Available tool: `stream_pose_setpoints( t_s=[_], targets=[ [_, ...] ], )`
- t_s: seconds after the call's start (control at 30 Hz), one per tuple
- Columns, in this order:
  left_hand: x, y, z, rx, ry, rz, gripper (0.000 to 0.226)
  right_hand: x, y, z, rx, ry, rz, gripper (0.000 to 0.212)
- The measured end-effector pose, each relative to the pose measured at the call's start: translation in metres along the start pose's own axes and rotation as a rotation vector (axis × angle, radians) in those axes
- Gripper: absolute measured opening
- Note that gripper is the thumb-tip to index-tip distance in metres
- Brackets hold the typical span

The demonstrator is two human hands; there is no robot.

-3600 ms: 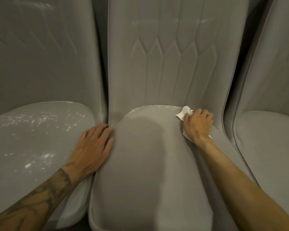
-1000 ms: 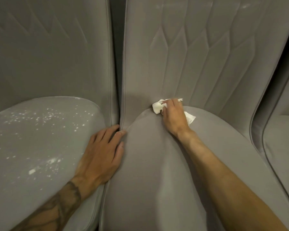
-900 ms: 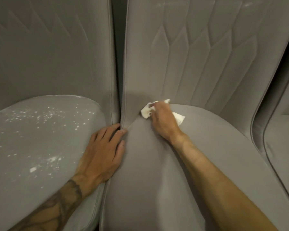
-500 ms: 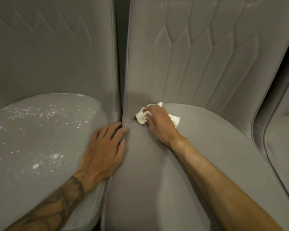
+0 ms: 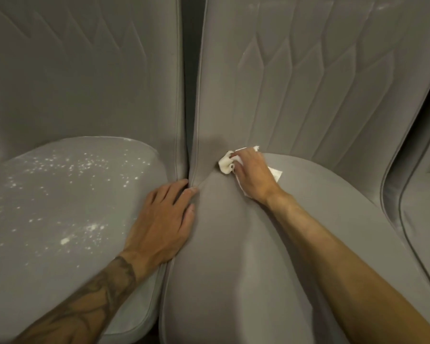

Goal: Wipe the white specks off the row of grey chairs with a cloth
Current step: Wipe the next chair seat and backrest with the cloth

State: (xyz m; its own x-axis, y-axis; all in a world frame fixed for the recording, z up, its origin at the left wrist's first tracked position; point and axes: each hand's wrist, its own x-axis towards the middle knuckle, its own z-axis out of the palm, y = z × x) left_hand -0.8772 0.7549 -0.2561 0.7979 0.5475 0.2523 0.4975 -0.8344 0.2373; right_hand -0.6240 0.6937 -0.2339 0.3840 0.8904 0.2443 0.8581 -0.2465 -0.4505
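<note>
- Right hand (image 5: 252, 173): fingers curled over the white cloth (image 5: 226, 164), gripping it bunched and pressing it down.
- Cloth sits at the rear left corner of the middle chair (image 5: 233, 256) seat, in the crease where seat meets backrest. The bunched end sticks out left of the fingertips, and a flat corner shows on the far side of the hand, near the wrist.
- Left hand (image 5: 163, 219): flat, fingers straight and slightly spread, holding nothing. The palm rests on the right edge of the left chair (image 5: 23, 256) seat, and the fingertips reach the gap between the two chairs.
- Hands are apart, near each other.
- Specks (image 5: 85, 165): scattered over the left chair seat, thickest toward the back, with one cluster just left of the left hand.
- Right chair (image 5: 427, 219): only its edge is in view, just beside the middle chair.
</note>
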Motion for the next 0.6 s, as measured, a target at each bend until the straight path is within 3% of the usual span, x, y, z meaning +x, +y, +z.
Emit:
stream_pose_setpoints(
  t_s=[0.07,0.2,0.37,0.53,0.6],
  targets=[
    [0.000,0.000,0.000,0.000,-0.004,0.004,0.042,-0.004,-0.010,0.006,-0.011,0.009,0.013,0.024],
    [0.000,0.000,-0.002,0.006,-0.008,0.000,0.043,-0.025,-0.018,0.009,0.053,-0.085,-0.188,0.020],
    [0.000,0.003,-0.005,-0.012,-0.001,-0.005,0.042,-0.001,-0.009,0.004,0.019,-0.006,0.010,0.020],
    [-0.001,0.006,-0.011,-0.058,-0.013,-0.035,0.043,-0.041,-0.033,0.014,0.090,-0.087,-0.197,0.020],
    [-0.003,0.009,-0.017,-0.055,-0.008,-0.038,0.040,-0.032,-0.030,0.006,0.082,-0.076,-0.142,0.021]
  ],
)
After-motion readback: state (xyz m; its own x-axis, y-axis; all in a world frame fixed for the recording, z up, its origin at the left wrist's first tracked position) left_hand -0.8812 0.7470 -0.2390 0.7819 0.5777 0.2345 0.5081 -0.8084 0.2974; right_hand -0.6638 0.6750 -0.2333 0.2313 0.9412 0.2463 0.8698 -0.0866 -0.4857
